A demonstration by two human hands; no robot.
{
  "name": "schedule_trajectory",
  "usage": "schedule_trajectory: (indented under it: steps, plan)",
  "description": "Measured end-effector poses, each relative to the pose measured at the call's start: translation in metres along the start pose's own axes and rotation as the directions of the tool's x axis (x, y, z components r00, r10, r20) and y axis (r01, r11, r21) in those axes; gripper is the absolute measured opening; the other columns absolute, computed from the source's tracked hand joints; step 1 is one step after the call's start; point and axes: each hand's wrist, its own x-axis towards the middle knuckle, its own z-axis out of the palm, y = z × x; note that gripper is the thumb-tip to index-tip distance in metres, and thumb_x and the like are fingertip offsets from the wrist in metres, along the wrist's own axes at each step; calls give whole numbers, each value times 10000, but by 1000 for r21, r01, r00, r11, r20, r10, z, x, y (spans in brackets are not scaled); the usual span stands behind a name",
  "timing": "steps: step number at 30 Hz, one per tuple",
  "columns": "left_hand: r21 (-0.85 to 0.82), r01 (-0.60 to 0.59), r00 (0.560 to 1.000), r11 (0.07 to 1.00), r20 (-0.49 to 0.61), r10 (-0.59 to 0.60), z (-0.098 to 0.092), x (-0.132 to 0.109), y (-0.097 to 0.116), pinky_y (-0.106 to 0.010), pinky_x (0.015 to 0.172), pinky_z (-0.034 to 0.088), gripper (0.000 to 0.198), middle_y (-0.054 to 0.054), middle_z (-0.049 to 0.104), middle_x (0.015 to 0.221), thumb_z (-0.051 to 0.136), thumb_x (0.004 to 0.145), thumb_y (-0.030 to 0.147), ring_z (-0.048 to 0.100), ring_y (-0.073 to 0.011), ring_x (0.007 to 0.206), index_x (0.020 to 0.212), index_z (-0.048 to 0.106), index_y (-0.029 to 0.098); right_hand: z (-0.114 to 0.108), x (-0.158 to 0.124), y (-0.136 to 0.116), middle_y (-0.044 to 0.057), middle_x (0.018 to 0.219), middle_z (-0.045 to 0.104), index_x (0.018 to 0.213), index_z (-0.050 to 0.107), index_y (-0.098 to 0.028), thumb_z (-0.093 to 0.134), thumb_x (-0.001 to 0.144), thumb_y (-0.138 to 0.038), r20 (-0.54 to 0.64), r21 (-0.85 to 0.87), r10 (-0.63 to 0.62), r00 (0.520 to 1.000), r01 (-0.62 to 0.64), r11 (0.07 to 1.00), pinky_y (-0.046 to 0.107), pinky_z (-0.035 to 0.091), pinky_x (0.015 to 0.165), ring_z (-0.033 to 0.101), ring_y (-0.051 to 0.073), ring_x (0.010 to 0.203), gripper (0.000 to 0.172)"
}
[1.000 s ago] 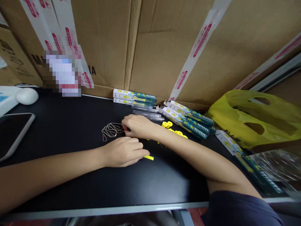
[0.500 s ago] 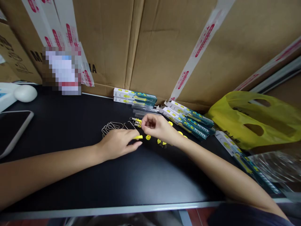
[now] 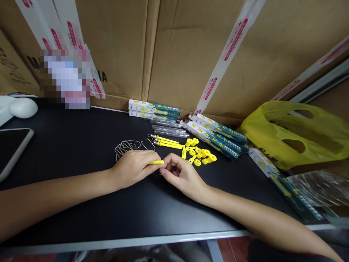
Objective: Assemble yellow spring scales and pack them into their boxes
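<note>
My left hand [image 3: 131, 168] pinches a small yellow plastic piece [image 3: 156, 162] between thumb and fingers, just above the black table. Close against the end of that piece is my right hand [image 3: 188, 177], its thumb and fingertips curled together; whatever they hold is hidden. Beyond the hands lie several yellow rods [image 3: 169, 143] with metal springs and rings at their left ends. Loose yellow caps and small clips [image 3: 205, 154] are scattered right of the rods. Bent metal wire hooks [image 3: 127, 145] form a pile behind my left hand. Clear plastic tubes [image 3: 170, 131] rest behind the rods.
Printed slim boxes [image 3: 154, 109] and more boxes [image 3: 215, 136] line the back, against a large cardboard carton [image 3: 188, 54]. A yellow plastic bag [image 3: 261, 123] sits at right, with another slim box [image 3: 283, 185] before it. At left is a phone-like device [image 3: 13, 149].
My right hand has come down and left from over the yellow parts to meet the piece in my left hand. My left fingers have closed more firmly on it.
</note>
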Motion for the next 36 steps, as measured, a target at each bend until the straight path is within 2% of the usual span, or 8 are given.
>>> schedule_trajectory:
  steps: [5,11,14,19,23,25,29,36]
  plan:
    - [-16,13,991,1000,136,-10,1,0,0,-214,570,344,375,17,582,637,393,965,359,562,-111,604,691,561,164,-1,-1,3,-62,703,490,956,441,-222,604,822,-180,33,38,-53,998,52,998,195,366,513,442,72,562,215]
    - [-169,211,939,963,310,-151,1,2,8,-211,555,309,393,31,559,589,482,922,402,523,-94,568,626,562,155,4,-1,7,-50,726,521,852,479,-197,685,755,-158,94,69,-39,995,32,997,189,388,544,484,70,611,232]
    - [-168,242,924,956,341,-175,-2,3,10,-218,571,315,388,23,563,616,456,925,421,529,-106,595,659,560,158,3,1,8,-46,699,536,793,481,-184,685,758,-190,109,151,6,994,-23,988,188,414,545,508,69,603,207]
    - [-142,331,893,933,365,-262,-12,5,12,-234,597,358,245,8,612,758,424,919,395,548,-139,668,896,558,191,-5,6,10,-20,683,619,786,474,-177,681,768,-284,193,272,148,970,-198,942,131,373,360,528,61,494,233]
    - [-198,344,887,918,390,-248,-14,8,11,-232,599,396,298,9,588,716,333,945,322,550,-123,628,795,549,181,-11,6,13,16,768,665,818,475,-172,656,802,-324,196,317,140,971,-198,928,127,400,337,562,58,480,237]
    - [-248,456,833,855,457,-312,-13,9,10,-218,515,405,345,29,531,613,308,949,365,532,-107,508,784,546,179,-12,6,15,22,791,673,821,469,-174,640,818,-332,151,311,133,980,-175,934,121,351,292,541,50,434,232]
    - [-358,696,665,622,647,-372,-12,7,7,-191,370,395,390,77,437,496,321,931,483,512,-103,361,924,573,185,-13,6,17,-2,743,654,804,452,-184,628,834,-313,111,286,106,988,-134,949,132,328,308,488,36,399,220]
    - [-406,757,597,512,747,-290,-15,10,3,-144,313,300,351,71,492,532,346,933,472,438,-59,316,954,536,178,-14,4,18,3,749,619,922,492,-188,576,874,-304,97,38,8,995,-12,999,222,448,571,592,105,654,151]
